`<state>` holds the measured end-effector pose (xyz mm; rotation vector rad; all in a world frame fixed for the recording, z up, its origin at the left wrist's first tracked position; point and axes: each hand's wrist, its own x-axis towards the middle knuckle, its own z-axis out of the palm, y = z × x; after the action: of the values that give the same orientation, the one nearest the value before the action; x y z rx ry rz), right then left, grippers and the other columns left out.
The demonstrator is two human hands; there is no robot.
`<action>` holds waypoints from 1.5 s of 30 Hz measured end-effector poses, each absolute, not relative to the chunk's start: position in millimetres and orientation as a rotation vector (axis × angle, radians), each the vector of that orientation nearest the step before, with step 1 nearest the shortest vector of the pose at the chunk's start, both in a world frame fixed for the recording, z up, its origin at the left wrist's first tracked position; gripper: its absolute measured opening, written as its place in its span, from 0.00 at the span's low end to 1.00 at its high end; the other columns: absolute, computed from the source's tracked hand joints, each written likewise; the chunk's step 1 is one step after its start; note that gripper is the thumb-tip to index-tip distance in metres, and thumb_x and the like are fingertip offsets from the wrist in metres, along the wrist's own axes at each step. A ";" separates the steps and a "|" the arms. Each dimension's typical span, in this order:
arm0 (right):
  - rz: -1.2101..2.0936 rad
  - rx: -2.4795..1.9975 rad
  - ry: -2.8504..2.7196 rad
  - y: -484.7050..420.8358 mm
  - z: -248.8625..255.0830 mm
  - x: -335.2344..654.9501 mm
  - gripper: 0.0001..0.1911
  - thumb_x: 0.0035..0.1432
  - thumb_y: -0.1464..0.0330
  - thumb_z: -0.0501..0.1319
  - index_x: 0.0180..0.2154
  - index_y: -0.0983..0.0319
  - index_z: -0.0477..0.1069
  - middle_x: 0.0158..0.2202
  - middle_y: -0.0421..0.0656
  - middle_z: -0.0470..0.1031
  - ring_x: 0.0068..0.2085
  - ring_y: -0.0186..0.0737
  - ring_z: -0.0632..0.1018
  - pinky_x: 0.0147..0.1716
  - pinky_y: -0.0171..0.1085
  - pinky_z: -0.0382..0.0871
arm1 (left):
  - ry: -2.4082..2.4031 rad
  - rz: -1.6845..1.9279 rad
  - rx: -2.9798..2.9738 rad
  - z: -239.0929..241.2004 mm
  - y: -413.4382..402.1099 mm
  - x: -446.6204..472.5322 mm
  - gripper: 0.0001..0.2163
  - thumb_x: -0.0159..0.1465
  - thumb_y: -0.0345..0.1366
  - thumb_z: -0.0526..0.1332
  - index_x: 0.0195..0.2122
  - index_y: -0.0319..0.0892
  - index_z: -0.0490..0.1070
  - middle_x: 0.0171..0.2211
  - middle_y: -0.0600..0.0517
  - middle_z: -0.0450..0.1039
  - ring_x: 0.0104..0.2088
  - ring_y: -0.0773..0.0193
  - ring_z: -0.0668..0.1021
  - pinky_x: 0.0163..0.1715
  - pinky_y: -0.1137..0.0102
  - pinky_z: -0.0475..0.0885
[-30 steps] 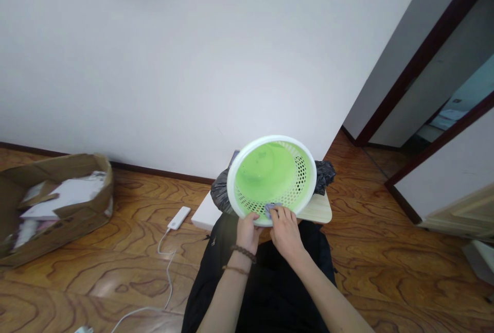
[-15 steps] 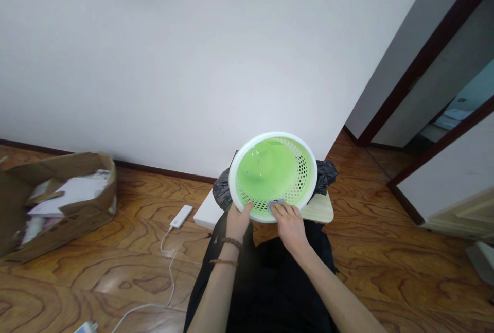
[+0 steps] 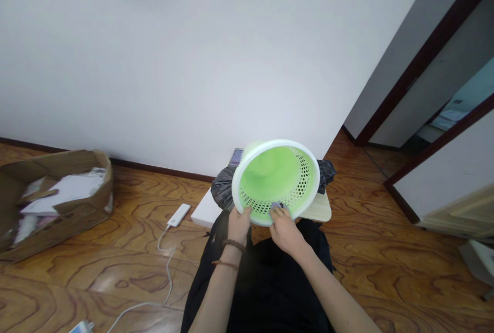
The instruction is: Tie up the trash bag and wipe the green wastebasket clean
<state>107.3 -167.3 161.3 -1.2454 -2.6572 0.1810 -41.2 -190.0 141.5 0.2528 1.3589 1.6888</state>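
A green perforated plastic basket with a white rim is tilted on its side, its mouth facing me. My left hand grips the rim at the lower left, fingers curled over it. My right hand presses a small grey cloth against the lower inside wall, just above the rim. Both arms reach out over my lap, clad in black. Beaded bracelets sit on my left wrist.
A black plastic bag lies behind the basket on a small light wooden table. A white power bank with a cable lies on the wood floor at left. A cardboard box of papers is far left. A doorway opens at right.
The basket has tipped a bit further so its mouth faces more to the left, and it sits slightly lower. My right hand with the cloth has slid a little along the lower inside wall.
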 end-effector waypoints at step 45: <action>-0.003 -1.388 -2.545 -158.7 182.4 126.7 0.15 0.57 0.78 0.49 0.38 0.62 0.72 0.37 0.46 0.72 0.41 0.43 0.66 0.42 0.39 0.56 | 1.235 1.792 0.107 146.1 -192.4 -17.5 0.16 0.52 0.28 0.62 0.43 0.40 0.67 0.43 0.43 0.73 0.36 0.61 0.78 0.34 0.63 0.74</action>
<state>126.7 -158.7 182.4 -1.3877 -2.5445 -0.0029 -17.5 -192.4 146.1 0.1074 1.2355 1.7922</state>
